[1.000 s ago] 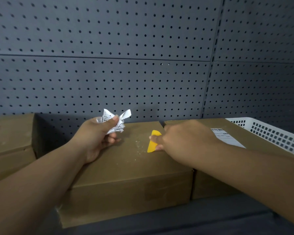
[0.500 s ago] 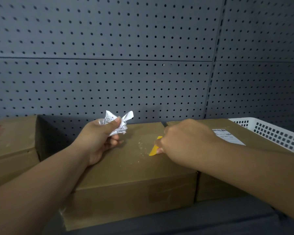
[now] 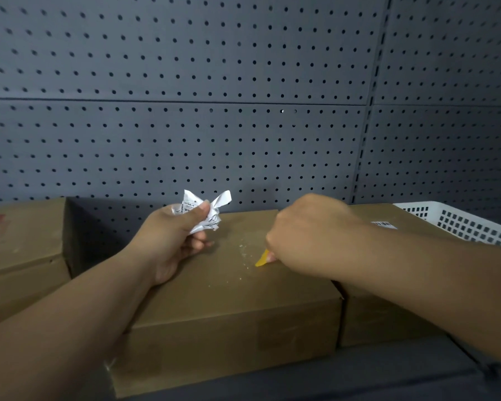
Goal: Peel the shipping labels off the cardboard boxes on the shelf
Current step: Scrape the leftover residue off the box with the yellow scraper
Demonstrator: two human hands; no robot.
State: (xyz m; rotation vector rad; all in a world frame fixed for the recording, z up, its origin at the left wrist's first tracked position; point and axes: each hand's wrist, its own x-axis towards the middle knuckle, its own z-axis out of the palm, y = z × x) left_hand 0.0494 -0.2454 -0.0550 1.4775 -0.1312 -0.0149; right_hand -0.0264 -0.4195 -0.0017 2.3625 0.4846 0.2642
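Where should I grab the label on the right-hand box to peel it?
Probably a far corner, coming from above: the label lies flat on the box, so pry that corner up with the yellow scraper first, then pinch it.

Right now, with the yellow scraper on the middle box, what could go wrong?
The yellow plastic scraper in the right hand might gouge the brown cardboard box while clearing the white residue flecks. The crumpled white label pinched in the left hand may slip out.
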